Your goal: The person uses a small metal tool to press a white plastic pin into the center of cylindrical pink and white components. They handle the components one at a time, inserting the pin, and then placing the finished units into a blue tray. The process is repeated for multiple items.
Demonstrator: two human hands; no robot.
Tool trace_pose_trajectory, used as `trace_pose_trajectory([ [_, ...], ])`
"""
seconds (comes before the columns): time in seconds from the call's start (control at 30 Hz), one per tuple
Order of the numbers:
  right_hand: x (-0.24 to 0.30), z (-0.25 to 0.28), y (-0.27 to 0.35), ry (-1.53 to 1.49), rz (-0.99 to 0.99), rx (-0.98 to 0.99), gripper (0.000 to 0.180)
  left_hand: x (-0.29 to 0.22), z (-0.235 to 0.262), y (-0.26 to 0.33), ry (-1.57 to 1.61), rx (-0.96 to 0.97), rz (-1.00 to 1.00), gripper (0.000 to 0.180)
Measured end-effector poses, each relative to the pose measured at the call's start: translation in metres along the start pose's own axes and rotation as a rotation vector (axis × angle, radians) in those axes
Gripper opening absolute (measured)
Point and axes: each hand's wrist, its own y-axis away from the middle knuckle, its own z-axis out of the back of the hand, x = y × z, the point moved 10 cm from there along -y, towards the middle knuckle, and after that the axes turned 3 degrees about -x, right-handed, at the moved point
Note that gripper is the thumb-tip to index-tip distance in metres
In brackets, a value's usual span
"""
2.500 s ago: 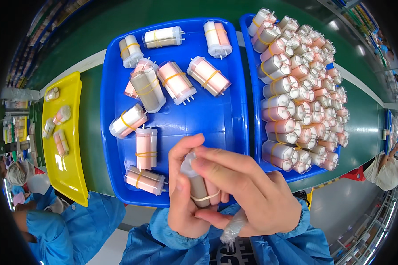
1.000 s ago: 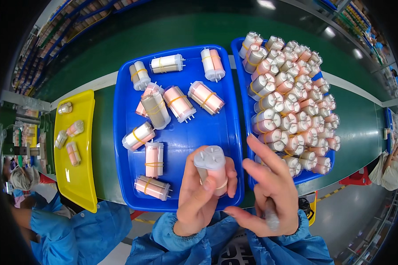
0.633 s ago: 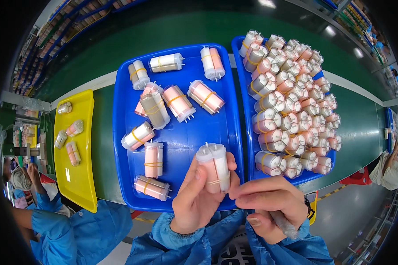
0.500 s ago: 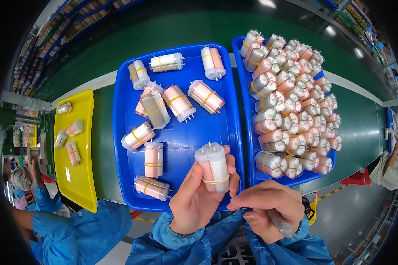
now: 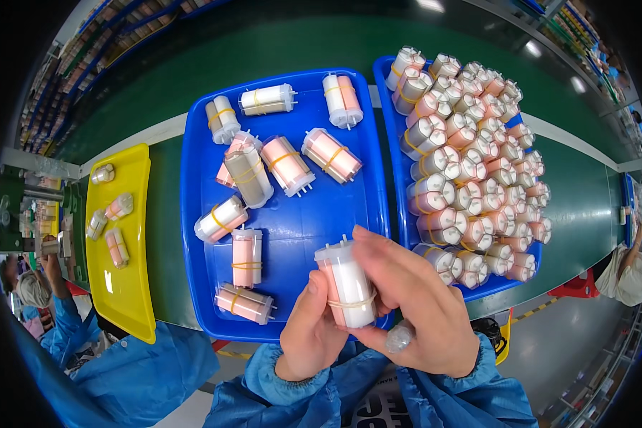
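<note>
Rubber-banded tube bundle (image 5: 351, 285) held between left hand (image 5: 310, 334) and right hand (image 5: 426, 308), neither nearer. Long axis roughly upright, top leaning left; pins (image 5: 344, 239) at its upper end.

Green worktable (image 5: 578, 189), grey floor (image 5: 549, 342), striped floor line (image 5: 535, 312), crowded shelving (image 5: 100, 57) upper left, white glare (image 5: 429, 5).

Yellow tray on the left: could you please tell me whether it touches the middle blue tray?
Apart; the head view shows a strip of green table between the yellow tray and the blue tray.
</note>
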Motion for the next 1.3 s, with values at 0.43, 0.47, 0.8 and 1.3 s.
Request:
trace_pose_trajectory([
  [0.43, -0.001, 0.008, 0.005, -0.197, 0.004, 0.101, 0.07, -0.056, -0.007, 0.004, -0.729, 0.047, -0.297, 0.072],
  [0.47, -0.001, 0.01, 0.005, -0.225, -0.014, 0.093, 0.07, -0.059, -0.01, 0.006, -0.751, 0.098, -0.37, 0.075],
  [0.8, -0.004, 0.014, 0.01, -0.446, 0.011, 0.027, 0.071, -0.074, -0.017, 0.021, -0.816, 0.294, -0.548, 0.084],
  [1.3, -0.005, 0.002, 0.015, -0.504, 0.052, 0.194, 0.068, -0.084, -0.024, 0.033, -1.007, 0.21, -0.889, 0.07],
])
